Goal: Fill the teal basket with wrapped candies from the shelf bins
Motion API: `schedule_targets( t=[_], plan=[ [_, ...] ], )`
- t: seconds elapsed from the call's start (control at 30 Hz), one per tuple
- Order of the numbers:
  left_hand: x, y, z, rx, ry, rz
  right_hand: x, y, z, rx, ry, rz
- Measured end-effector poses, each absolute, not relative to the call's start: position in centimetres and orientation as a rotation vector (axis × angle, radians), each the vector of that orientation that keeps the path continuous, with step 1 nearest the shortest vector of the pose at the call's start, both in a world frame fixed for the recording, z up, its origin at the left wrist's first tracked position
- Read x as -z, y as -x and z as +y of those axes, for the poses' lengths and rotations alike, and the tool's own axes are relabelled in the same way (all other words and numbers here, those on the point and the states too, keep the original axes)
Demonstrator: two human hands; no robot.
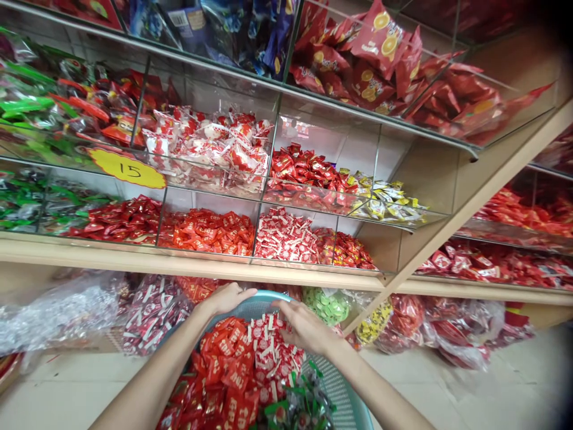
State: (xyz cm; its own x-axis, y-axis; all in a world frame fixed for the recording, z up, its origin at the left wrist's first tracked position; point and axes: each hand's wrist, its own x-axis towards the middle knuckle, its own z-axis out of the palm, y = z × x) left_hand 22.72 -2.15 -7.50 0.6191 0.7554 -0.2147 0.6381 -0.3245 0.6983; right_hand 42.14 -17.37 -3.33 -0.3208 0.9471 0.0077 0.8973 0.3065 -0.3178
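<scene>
A light-blue plastic basket (pixel 333 376) stands low in front of me, filled with wrapped candies in groups. Red-wrapped candies (pixel 230 352) lie on its left side, red-and-white candies (pixel 268 346) at the far middle, and green-and-dark wrapped candies (pixel 302 400) at the near right. My left hand (pixel 226 300) is closed on the far left rim, thumb pointing right along it, other fingers mostly hidden. Above the red-and-white candies, close to the far rim, is my right hand (pixel 302 325), its fingers curled. What it holds, if anything, is hidden.
Glass-fronted shelf bins (pixel 210 236) of candies rise ahead, with a yellow price tag (pixel 128 169) reading 15. A wooden ledge (pixel 179 263) runs just beyond the basket. Below it, plastic bags of candies (pixel 156 313) and more bags (pixel 452 325) rest by the tiled floor (pixel 394 364).
</scene>
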Motion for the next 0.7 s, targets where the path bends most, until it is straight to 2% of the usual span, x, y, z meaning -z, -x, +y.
schedule_targets(
  t=[0.27,0.43,0.6,0.7],
  plan=[
    [8.5,-22.7,-1.6,-0.218,-2.046,1.075,4.4,-42.2,-17.3,-0.348,1.763,-2.351],
    [8.3,-22.8,-1.8,-0.225,-2.069,1.089,1.2,-42.5,-16.0,-0.206,1.637,-2.158],
    [8.1,-22.8,-1.9,-0.202,-2.128,1.123,-2.6,-44.5,-11.0,0.005,1.617,-1.828],
    [8.1,-22.8,-1.9,-0.206,-2.151,1.146,-3.0,-45.9,-7.7,-0.071,1.717,-1.77]
  ],
)
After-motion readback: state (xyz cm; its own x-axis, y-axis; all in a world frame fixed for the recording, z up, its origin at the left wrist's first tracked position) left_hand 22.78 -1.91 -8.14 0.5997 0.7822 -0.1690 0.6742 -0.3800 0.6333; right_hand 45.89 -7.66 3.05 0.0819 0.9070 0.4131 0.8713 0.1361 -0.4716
